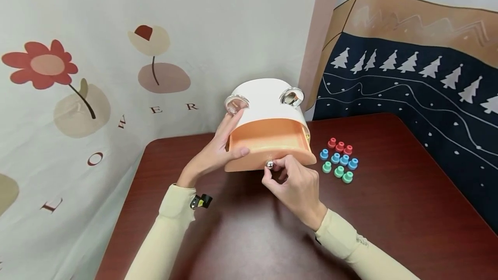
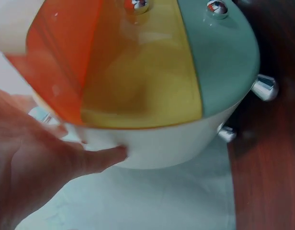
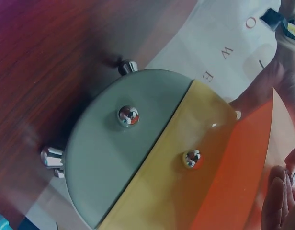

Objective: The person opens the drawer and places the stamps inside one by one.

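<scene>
A white, rounded mini drawer cabinet (image 1: 264, 98) stands on the table with its orange top drawer (image 1: 249, 162) pulled out. Between thumb and fingers, my right hand (image 1: 297, 185) pinches the silver knob (image 1: 270, 164) on that drawer's front. My left hand (image 1: 210, 154) rests against the cabinet's left side, its fingers extended towards the top and its thumb by the drawer's front edge. Below, the yellow drawer (image 2: 142, 72) and the green drawer (image 3: 119, 158) are closed, each with a round silver knob. Silver feet (image 3: 128, 67) support the cabinet.
Two silver ring-like ears (image 1: 237, 104) stick up from the cabinet top. To its right, small red pegs (image 1: 339, 146), several blue pegs (image 1: 335, 158) and green pegs (image 1: 339, 171) stand in rows on the brown table (image 1: 408, 211). Printed cloth (image 1: 233, 20) hangs behind.
</scene>
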{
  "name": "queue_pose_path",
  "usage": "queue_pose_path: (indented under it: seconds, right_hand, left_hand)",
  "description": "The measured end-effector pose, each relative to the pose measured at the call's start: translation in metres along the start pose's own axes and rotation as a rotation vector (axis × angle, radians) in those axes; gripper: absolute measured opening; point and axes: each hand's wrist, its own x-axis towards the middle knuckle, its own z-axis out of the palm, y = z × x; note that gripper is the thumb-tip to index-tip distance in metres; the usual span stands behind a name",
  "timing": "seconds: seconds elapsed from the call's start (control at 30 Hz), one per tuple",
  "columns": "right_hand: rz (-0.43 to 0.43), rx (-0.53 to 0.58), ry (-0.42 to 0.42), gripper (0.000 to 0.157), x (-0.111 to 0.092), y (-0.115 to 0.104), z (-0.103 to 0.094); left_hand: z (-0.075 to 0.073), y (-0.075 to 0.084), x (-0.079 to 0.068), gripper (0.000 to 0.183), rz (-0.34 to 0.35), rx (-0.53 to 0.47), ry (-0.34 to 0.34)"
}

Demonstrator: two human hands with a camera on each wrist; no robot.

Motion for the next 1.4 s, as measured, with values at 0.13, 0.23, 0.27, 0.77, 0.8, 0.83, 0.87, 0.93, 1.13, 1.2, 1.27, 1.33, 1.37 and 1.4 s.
queue_pose_path:
  seconds: [0.13, 0.23, 0.27, 0.77, 0.8, 0.83, 0.87, 0.93, 1.13, 1.2, 1.27, 1.33, 1.37, 1.4]
  right_hand:
    - [-0.027, -0.015, 0.009, 0.017, -0.001, -0.001, -0.004]
    - [-0.029, -0.018, 0.009, 0.017, -0.002, -0.001, -0.007]
    - [-0.029, -0.015, 0.009, 0.017, -0.003, -0.001, -0.008]
    - [0.005, 0.051, -0.099, 0.029, -0.02, 0.012, -0.028]
    - [0.016, 0.053, -0.108, 0.03, -0.023, 0.014, -0.031]
    - [0.026, 0.055, -0.118, 0.031, -0.025, 0.015, -0.033]
    - [0.036, 0.057, -0.126, 0.031, -0.027, 0.017, -0.035]
    - [0.056, 0.059, -0.139, 0.03, -0.031, 0.022, -0.039]
    - [0.105, 0.084, -0.16, 0.023, -0.039, 0.036, -0.052]
    - [0.119, 0.086, -0.17, 0.021, -0.041, 0.041, -0.056]
    - [0.141, 0.082, -0.188, 0.019, -0.044, 0.047, -0.061]
    - [0.168, 0.078, -0.213, 0.018, -0.046, 0.052, -0.066]
    - [0.179, 0.075, -0.224, 0.018, -0.047, 0.055, -0.068]
    - [0.189, 0.07, -0.236, 0.017, -0.047, 0.058, -0.07]
  left_hand:
    - [-0.008, 0.006, -0.002, 0.108, -0.027, -0.002, -0.064]
    - [-0.01, 0.007, -0.002, 0.108, -0.016, -0.003, -0.087]
    - [-0.01, 0.007, -0.002, 0.108, -0.012, -0.002, -0.09]
    - [-0.011, 0.015, 0.0, 0.109, -0.088, 0.054, -0.119]
    - [-0.01, 0.015, 0.0, 0.108, -0.09, 0.059, -0.117]
    - [-0.01, 0.015, 0.0, 0.108, -0.085, 0.062, -0.113]
    - [-0.011, 0.015, 0.001, 0.107, -0.082, 0.062, -0.109]
    - [-0.011, 0.014, 0.0, 0.107, -0.073, 0.052, -0.101]
    - [-0.014, 0.011, -0.006, 0.108, -0.083, 0.024, -0.105]
    - [-0.014, 0.011, -0.006, 0.11, -0.093, 0.032, -0.113]
    - [-0.013, 0.011, -0.006, 0.11, -0.104, 0.039, -0.123]
    - [-0.013, 0.012, -0.005, 0.11, -0.106, 0.039, -0.128]
    - [-0.012, 0.012, -0.004, 0.111, -0.106, 0.037, -0.13]
    - [-0.012, 0.011, -0.004, 0.111, -0.105, 0.035, -0.13]
